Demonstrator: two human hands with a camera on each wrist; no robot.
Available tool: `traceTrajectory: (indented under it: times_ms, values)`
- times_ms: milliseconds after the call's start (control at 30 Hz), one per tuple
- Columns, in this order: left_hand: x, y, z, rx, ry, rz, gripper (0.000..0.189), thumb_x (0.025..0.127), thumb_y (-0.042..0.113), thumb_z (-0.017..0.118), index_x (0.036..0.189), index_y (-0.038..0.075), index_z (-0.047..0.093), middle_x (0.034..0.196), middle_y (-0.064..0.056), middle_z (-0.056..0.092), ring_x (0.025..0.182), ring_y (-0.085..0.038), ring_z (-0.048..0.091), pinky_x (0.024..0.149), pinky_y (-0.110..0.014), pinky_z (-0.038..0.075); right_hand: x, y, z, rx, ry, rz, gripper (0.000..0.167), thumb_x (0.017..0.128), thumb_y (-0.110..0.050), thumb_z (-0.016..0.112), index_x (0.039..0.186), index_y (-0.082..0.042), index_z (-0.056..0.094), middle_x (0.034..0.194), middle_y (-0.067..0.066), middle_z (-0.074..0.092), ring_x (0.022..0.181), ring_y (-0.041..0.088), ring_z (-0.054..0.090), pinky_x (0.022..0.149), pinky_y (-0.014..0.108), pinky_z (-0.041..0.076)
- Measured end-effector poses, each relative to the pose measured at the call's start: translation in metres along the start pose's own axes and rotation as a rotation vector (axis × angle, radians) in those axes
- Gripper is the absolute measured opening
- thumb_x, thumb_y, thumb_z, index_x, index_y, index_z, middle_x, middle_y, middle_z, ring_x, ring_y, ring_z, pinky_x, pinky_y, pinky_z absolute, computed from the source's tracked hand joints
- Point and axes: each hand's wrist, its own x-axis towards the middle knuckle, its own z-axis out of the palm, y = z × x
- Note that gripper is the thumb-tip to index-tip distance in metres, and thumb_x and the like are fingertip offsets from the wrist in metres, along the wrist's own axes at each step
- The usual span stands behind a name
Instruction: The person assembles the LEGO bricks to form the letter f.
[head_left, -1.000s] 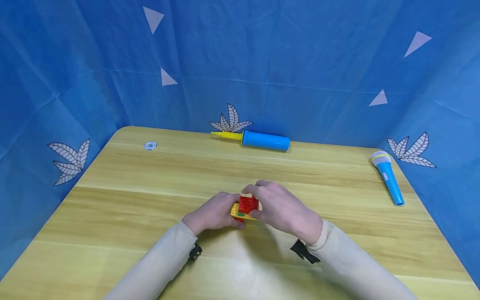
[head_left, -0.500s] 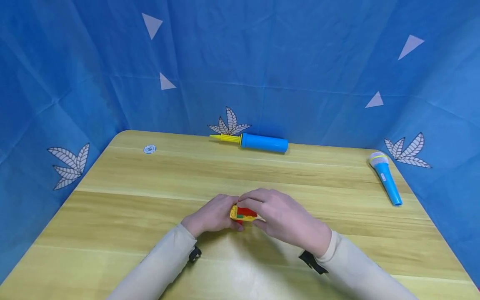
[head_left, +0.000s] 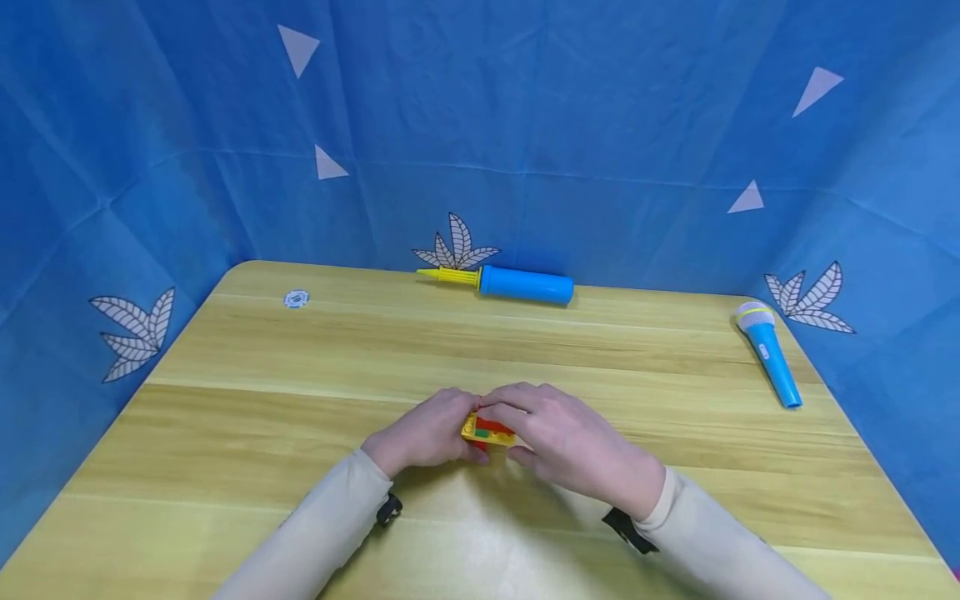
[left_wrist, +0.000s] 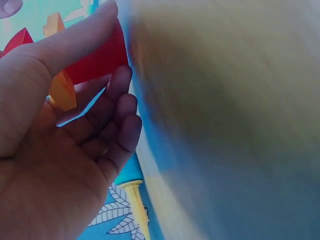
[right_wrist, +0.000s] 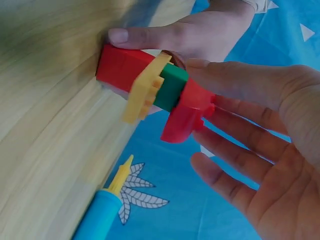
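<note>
A small stack of toy building bricks stands on the table between the hands. In the right wrist view its layers are a red bottom brick (right_wrist: 122, 67), a yellow plate (right_wrist: 142, 92), a green brick (right_wrist: 172, 86) and a curved red top brick (right_wrist: 186, 111). My left hand (head_left: 431, 429) grips the bottom brick between thumb and fingers, low at the table. My right hand (head_left: 577, 442) lies over the stack, its nearly straight fingers touching the red top brick from above. The right thumb sits to the near side. From the head, the right fingers partly cover the top brick.
A blue and yellow hand pump (head_left: 525, 285) lies at the back edge of the wooden table (head_left: 262, 500). There is a toy microphone (head_left: 770, 354) at the right edge and a round chip (head_left: 296, 298) at the back left. Blue cloth (head_left: 600, 100) surrounds the table.
My right hand has gone from pinching the red top brick to resting its fingers over it. That brick now sits lower, against the stack. The left hand keeps its grip.
</note>
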Motion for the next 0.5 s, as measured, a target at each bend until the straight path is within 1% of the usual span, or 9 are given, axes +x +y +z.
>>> traceTrajectory:
  times_ms: [133, 233, 300, 367, 500]
  values:
    - [0.001, 0.005, -0.004, -0.055, -0.029, 0.015, 0.050, 0.078, 0.032, 0.086, 0.120, 0.020, 0.063, 0.103, 0.016, 0.063, 0.093, -0.007, 0.056, 0.089, -0.031, 0.046, -0.004, -0.001, -0.004, -0.004, 0.009, 0.023, 0.062, 0.072, -0.013, 0.089, 0.128, -0.005, 0.062, 0.131, 0.005, 0.059, 0.121, 0.021, 0.054, 0.096, 0.038, 0.046]
    - [0.001, 0.009, -0.010, -0.088, -0.054, 0.027, 0.057, 0.078, 0.032, 0.086, 0.127, 0.019, 0.060, 0.111, 0.015, 0.064, 0.099, -0.006, 0.057, 0.093, -0.031, 0.045, -0.008, -0.001, -0.005, -0.011, 0.024, 0.029, 0.074, 0.072, -0.019, 0.090, 0.135, -0.004, 0.055, 0.136, 0.007, 0.055, 0.124, 0.022, 0.051, 0.097, 0.040, 0.045]
    - [0.000, 0.012, -0.014, -0.111, -0.072, 0.032, 0.063, 0.077, 0.034, 0.086, 0.131, 0.018, 0.058, 0.114, 0.014, 0.063, 0.100, -0.005, 0.058, 0.094, -0.030, 0.045, -0.010, -0.002, -0.005, -0.017, 0.037, 0.027, 0.082, 0.070, -0.022, 0.091, 0.139, -0.004, 0.051, 0.139, 0.007, 0.052, 0.126, 0.022, 0.049, 0.098, 0.041, 0.044]
    - [-0.001, 0.014, -0.019, -0.131, -0.082, 0.036, 0.065, 0.077, 0.036, 0.086, 0.132, 0.017, 0.056, 0.115, 0.013, 0.063, 0.098, -0.006, 0.058, 0.092, -0.028, 0.046, -0.010, -0.002, -0.004, -0.024, 0.056, 0.016, 0.088, 0.068, -0.023, 0.093, 0.141, -0.003, 0.048, 0.141, 0.008, 0.049, 0.128, 0.023, 0.047, 0.098, 0.042, 0.044]
    - [-0.004, 0.017, -0.026, -0.197, -0.116, 0.038, 0.061, 0.078, 0.041, 0.084, 0.127, 0.017, 0.059, 0.107, 0.013, 0.064, 0.087, -0.009, 0.058, 0.079, -0.026, 0.049, -0.011, -0.003, -0.002, -0.038, 0.092, -0.004, 0.100, 0.064, -0.024, 0.095, 0.145, -0.003, 0.042, 0.145, 0.009, 0.045, 0.131, 0.023, 0.044, 0.098, 0.043, 0.044]
